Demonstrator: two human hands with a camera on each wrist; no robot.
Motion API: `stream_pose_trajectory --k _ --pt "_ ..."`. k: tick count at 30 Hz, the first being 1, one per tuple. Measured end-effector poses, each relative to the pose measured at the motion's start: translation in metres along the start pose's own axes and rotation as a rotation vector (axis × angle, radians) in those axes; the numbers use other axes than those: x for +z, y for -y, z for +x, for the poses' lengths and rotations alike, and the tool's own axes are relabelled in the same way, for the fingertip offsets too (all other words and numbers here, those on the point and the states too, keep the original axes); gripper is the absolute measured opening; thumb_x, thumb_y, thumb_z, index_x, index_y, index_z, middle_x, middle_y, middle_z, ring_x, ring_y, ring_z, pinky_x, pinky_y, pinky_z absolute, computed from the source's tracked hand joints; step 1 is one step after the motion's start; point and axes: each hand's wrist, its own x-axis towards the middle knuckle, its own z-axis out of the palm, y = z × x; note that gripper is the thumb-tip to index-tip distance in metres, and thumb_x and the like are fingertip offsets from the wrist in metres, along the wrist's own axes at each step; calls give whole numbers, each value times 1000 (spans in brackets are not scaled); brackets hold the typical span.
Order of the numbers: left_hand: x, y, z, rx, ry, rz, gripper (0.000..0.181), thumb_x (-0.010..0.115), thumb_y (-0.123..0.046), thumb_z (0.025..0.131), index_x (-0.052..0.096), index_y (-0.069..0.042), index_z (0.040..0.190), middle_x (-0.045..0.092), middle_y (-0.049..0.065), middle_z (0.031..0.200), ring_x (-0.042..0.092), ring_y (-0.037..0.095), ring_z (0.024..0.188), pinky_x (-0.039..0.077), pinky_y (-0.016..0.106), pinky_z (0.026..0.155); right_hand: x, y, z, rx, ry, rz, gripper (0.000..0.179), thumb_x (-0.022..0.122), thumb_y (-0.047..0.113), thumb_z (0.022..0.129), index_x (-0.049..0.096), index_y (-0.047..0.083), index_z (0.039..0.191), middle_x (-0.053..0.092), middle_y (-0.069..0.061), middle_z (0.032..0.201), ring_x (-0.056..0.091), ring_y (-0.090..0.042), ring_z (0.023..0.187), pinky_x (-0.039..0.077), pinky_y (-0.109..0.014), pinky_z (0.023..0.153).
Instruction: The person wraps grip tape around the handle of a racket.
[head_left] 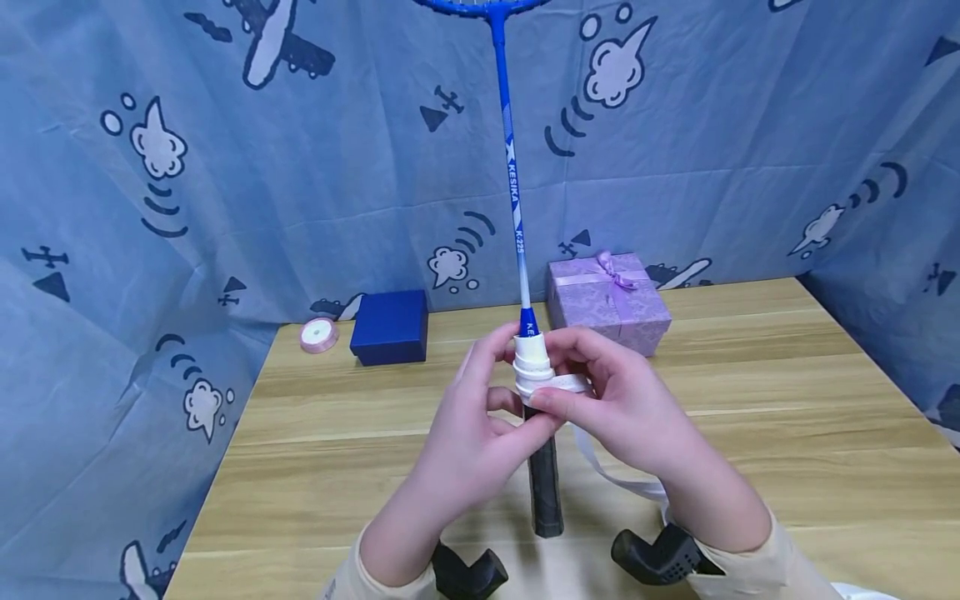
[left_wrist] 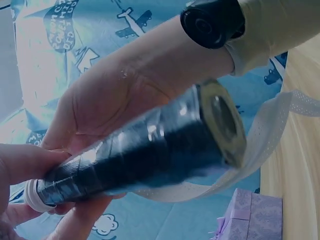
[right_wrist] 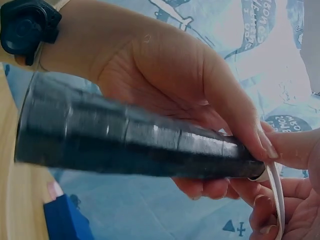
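Note:
A badminton racket [head_left: 512,179] with a blue frame stands upright between both hands, its black handle [head_left: 545,487] pointing down toward me. White grip tape [head_left: 532,358] is wound round the top of the handle, and its loose strip [head_left: 622,481] trails off to the right. My left hand [head_left: 480,421] holds the racket at the wrapped part, thumb below and fingers on the far side. With thumb and fingers, my right hand [head_left: 615,400] pinches the tape where it leaves the winding. The bare handle end [left_wrist: 222,125] faces the left wrist camera.
On the wooden table [head_left: 315,483], a pink ribbon spool [head_left: 318,335] and a dark blue box [head_left: 389,327] stand at the back left. A purple gift box [head_left: 607,302] with a bow sits behind my right hand. Blue printed cloth [head_left: 337,150] hangs behind the table.

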Motion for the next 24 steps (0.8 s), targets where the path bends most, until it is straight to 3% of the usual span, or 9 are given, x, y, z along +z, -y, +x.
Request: stream_pose_trajectory --k 4,8,11,18,24 --pt "-3 2 2 -12 51 -109 82 78 2 88 40 -30 153 46 9 140 74 18 84 63 38 60 -3 -3 0 -53 34 42 36 73 -5 91 64 1 125 70 -12 105 65 -19 88 56 -24 74" --pt "-4 3 3 -22 107 -249 83 74 10 87 39 -28 153 41 13 141 74 22 90 65 42 70 -6 -6 0 -99 93 106 39 68 -9 93 59 -5 131 70 -19 112 67 -19 93 57 -24 81" --pt "-5 4 3 -19 146 -340 82 70 15 88 39 -25 152 39 15 141 74 23 92 64 46 76 -8 -6 -1 -102 122 87 42 67 -7 95 57 -6 135 70 -17 113 68 -18 95 59 -24 82" --pt "-6 5 4 -18 166 -341 81 69 14 88 38 -25 152 39 14 143 73 22 90 64 46 77 -11 1 -4 -94 77 -59 46 75 -2 91 62 2 135 61 -4 90 56 -15 71 49 -24 59" --pt "-5 5 3 -10 165 -343 82 68 15 87 38 -24 152 39 13 141 72 27 89 64 46 76 -13 1 -4 -99 71 -25 47 73 -5 91 61 0 135 57 -6 89 54 -15 70 47 -25 58"
